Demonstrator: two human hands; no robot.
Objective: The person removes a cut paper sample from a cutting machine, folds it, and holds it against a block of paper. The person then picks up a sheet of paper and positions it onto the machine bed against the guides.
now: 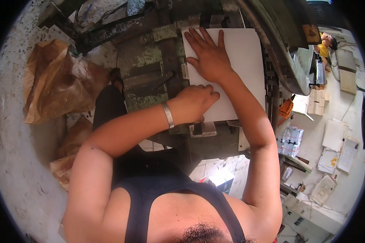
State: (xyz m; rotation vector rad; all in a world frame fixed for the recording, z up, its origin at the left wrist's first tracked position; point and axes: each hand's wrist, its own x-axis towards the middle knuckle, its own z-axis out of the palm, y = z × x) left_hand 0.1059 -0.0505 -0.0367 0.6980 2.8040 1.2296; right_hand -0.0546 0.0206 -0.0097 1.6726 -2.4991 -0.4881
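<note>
A white sheet of paper or card lies flat on the bed of a worn green metal machine. My right hand rests palm down on its far left part, fingers spread. Lower down, at the sheet's near left edge, is my left hand with its fingers curled in and knuckles over the paper. Whatever those fingers may grip is hidden beneath them. A metal band circles my left wrist. Close by the near left corner sits a small metal block, and another metal stop touches the left edge.
Left of the machine, crumpled brown paper lies against a pale surface. A large curved metal wheel or guard rises at the right. Beyond it are tied white bundles, cardboard stacks, an orange item and another person in yellow.
</note>
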